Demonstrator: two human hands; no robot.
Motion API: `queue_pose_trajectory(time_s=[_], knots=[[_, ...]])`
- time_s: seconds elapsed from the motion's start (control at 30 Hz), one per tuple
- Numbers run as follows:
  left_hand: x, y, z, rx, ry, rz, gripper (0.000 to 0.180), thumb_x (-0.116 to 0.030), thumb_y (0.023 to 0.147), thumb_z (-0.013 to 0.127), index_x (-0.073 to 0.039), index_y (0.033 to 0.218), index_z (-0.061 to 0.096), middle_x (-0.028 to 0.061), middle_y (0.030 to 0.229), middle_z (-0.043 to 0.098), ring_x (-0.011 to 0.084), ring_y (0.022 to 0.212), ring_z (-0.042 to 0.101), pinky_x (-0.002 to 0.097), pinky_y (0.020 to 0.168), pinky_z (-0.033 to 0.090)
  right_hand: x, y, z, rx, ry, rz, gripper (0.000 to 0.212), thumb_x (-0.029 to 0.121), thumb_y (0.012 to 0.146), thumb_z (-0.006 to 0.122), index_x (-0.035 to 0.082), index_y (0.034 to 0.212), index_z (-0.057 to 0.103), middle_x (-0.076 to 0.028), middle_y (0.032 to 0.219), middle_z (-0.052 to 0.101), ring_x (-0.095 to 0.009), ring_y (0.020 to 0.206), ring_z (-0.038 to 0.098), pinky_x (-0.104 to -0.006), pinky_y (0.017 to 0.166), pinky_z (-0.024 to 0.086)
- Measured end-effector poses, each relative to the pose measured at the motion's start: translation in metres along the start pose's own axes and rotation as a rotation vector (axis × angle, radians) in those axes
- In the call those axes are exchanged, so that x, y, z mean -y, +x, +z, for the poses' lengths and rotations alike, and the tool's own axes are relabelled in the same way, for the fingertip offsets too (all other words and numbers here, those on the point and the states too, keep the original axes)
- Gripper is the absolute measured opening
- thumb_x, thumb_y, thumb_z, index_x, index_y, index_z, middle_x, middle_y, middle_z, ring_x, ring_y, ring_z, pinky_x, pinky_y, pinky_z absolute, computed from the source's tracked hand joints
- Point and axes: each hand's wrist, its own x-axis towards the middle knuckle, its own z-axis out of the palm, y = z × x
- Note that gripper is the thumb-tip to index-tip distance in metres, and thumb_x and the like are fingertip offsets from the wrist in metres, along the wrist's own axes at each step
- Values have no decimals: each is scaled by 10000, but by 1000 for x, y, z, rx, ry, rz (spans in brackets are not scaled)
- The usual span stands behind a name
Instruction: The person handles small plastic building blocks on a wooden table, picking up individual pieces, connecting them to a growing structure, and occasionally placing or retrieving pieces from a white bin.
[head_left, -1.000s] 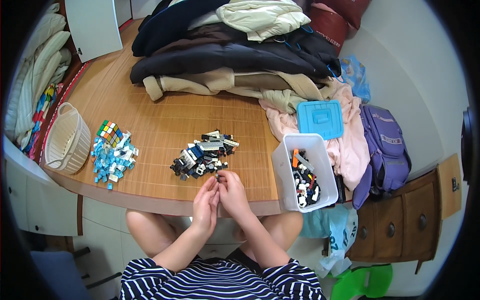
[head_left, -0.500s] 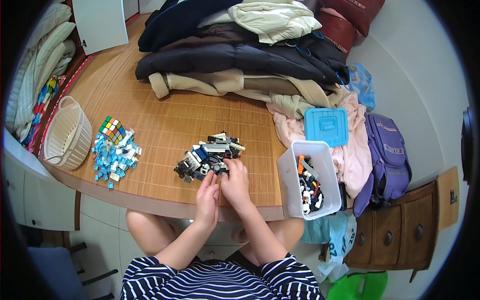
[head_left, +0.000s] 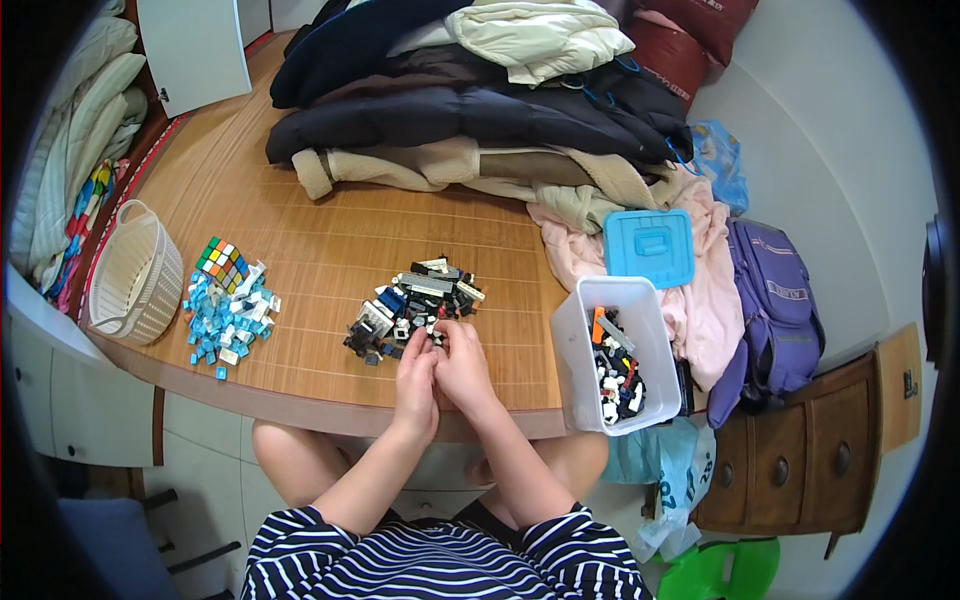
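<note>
My left hand [head_left: 415,387] and my right hand [head_left: 463,366] meet at the near edge of a heap of building-block pieces [head_left: 426,285]. The fingers of both are drawn together, thumbs side by side, and what they hold is too small and hidden to name. The heap mixes black, grey, white and dark blue parts, with long grey bars on top. Right of my hands stands a clear plastic box [head_left: 655,392] with more black, white, grey and orange pieces inside.
Leftward on the bamboo-matted surface [head_left: 330,370] are a pile of blue and white pieces [head_left: 226,322], a puzzle cube [head_left: 222,263] and a white basket [head_left: 150,270]. Folded coats [head_left: 440,122] fill the back. A blue lid [head_left: 649,248] and purple backpack [head_left: 772,310] lie right.
My right hand's fingers have drawn back a little from the heap toward my left fingertips. My left hand has moved slightly and stays beside it. The whole view has shifted slightly.
</note>
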Motion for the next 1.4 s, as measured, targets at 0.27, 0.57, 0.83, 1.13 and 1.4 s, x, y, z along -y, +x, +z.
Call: queue_pose_trajectory(time_s=[0.27, 0.57, 0.83, 1.13, 1.4], knots=[[-3, 1, 4, 47, -5, 7, 545, -77, 902, 463, 48, 1410, 312, 162, 1386, 396, 207, 1256, 413, 305, 1053, 324, -5, 1, 5, 2, 56, 27, 346, -6, 793, 551, 4, 1139, 542, -181, 1129, 523, -307, 998, 559, -371, 889, 469], [3, 4, -3, -5, 35, 55, 522, -63, 900, 451, 8, 1403, 332, 145, 1296, 447, 191, 1182, 458, 304, 1005, 372, -2, -6, 12, -34, 160, 39, 373, -27, 784, 523, 5, 1155, 513, -184, 1159, 500, -318, 1076, 513, -384, 947, 431], [-5, -4, 4, 36, -52, -30, 533, -30, 882, 419, 24, 1405, 332, 103, 1093, 574, 138, 913, 579, 258, 825, 464, 6, -11, 10, -67, 215, 48, 429, -22, 769, 489, -3, 1195, 535, -213, 1198, 521, -383, 1170, 445, -426, 1002, 375], [11, -7, 5, -15, 9, 130, 501, -48, 889, 398, 54, 1380, 395, 120, 1185, 557, 127, 1006, 548, 256, 876, 444, 2, -24, 20, -121, 631, 142, 376, -18, 872, 462, -36, 1241, 536, -194, 1250, 534, -312, 1125, 546, -353, 968, 428], [-2, -35, 40, 45, -67, 141, 480, -26, 875, 370, 19, 1343, 466, 106, 1215, 563, 140, 968, 577, 260, 846, 468, 25, -35, -17, -134, 997, 230, 342, -43, 917, 460, -49, 1253, 520, -104, 1210, 548, -121, 1026, 546, -247, 856, 468]])
